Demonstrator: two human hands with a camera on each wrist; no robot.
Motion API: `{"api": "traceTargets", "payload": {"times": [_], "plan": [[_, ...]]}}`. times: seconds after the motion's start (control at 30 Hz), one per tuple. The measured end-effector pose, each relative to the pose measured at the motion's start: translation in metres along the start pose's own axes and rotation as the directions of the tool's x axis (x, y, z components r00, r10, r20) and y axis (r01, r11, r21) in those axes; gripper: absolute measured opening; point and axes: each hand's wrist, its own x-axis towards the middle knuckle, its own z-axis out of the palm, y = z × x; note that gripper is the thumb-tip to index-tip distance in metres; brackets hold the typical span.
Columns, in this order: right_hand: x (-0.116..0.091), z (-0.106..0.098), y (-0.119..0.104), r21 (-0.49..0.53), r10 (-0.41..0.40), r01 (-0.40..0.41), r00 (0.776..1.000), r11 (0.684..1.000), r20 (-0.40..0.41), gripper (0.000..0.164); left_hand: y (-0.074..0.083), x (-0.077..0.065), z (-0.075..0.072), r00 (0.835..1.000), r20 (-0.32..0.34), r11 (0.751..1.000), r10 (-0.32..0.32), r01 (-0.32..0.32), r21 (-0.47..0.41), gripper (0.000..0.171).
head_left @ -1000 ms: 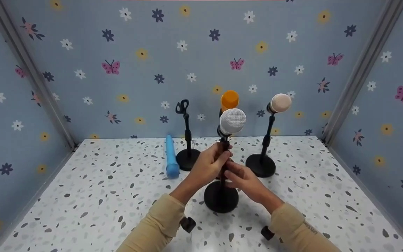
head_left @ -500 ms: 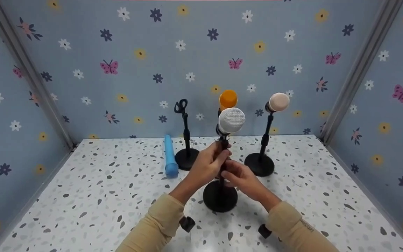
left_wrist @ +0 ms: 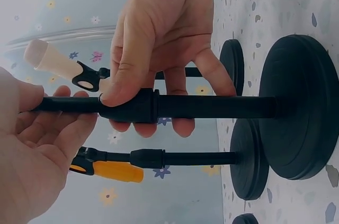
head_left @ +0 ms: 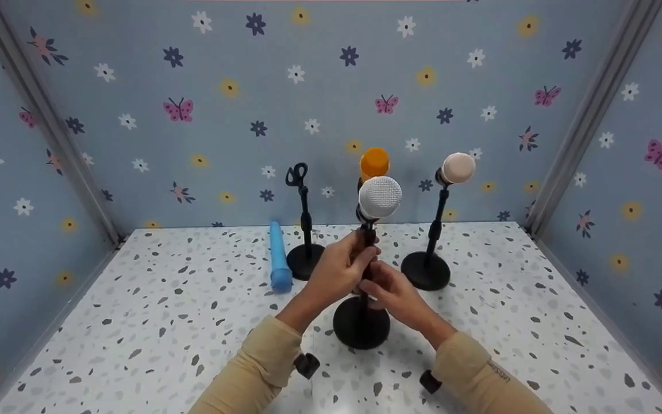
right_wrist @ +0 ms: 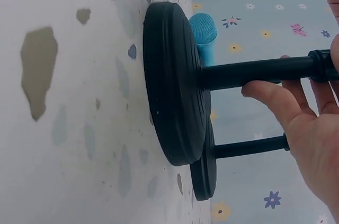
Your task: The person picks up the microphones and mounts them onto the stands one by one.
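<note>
A black microphone stand stands upright on its round base in front of me, with a white-headed microphone in its clip. My left hand grips the thin upper rod just below the clip. Lower down, my right hand holds the thicker collar of the pole between thumb and fingers. In the left wrist view the right hand wraps this collar, while the left hand curls round the rod. The right wrist view shows the round base flat on the table.
Behind stand a microphone stand holding an orange microphone and, to the right, one with a pale pink microphone. A stand with a bare clip is at the left, beside a blue microphone lying on the speckled table. Patterned walls enclose the table.
The whole head view has shifted slightly. My right hand has moved very slightly left at the collar; the left hand keeps its grip on the rod.
</note>
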Motion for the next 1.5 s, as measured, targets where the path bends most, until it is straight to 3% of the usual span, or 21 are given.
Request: {"api": "traceTargets", "payload": {"times": [0.2,0.37,0.7,0.97,1.23,1.37,1.5], "plan": [[-0.002,0.0,-0.007,-0.037,-0.013,0.013,1.0,0.999,0.007,0.042,0.002,0.001,-0.007,1.0,0.011,1.0,-0.01,0.01,0.029,0.014],[-0.004,0.0,-0.008,0.026,-0.017,0.016,0.999,1.0,0.038,0.047,0.003,0.002,-0.008,1.0,-0.011,0.999,-0.003,0.003,0.043,0.013],[0.001,0.004,-0.004,-0.001,-0.007,0.007,0.999,1.0,-0.041,0.034,0.002,0.005,-0.008,0.997,-0.053,0.989,0.064,-0.056,0.137,0.015],[0.002,0.005,-0.003,-0.009,-0.002,0.001,0.999,1.0,-0.049,0.035,0.001,0.006,-0.009,0.994,-0.064,0.988,0.09,-0.082,0.128,0.015],[0.003,0.0,-0.007,0.005,0.039,-0.039,0.999,0.999,-0.007,0.042,0.001,0.003,-0.008,0.995,-0.071,0.99,0.064,-0.054,0.13,0.014],[0.003,-0.008,-0.01,-0.124,-0.003,0.011,0.998,0.992,0.063,0.04,0.0,-0.001,-0.008,0.998,-0.036,0.981,0.056,-0.049,0.188,0.014],[0.0,-0.02,-0.013,-0.328,-0.013,0.07,0.985,0.942,0.174,0.041,-0.003,-0.01,-0.011,0.999,0.047,0.95,0.027,-0.04,0.31,0.024]]}}
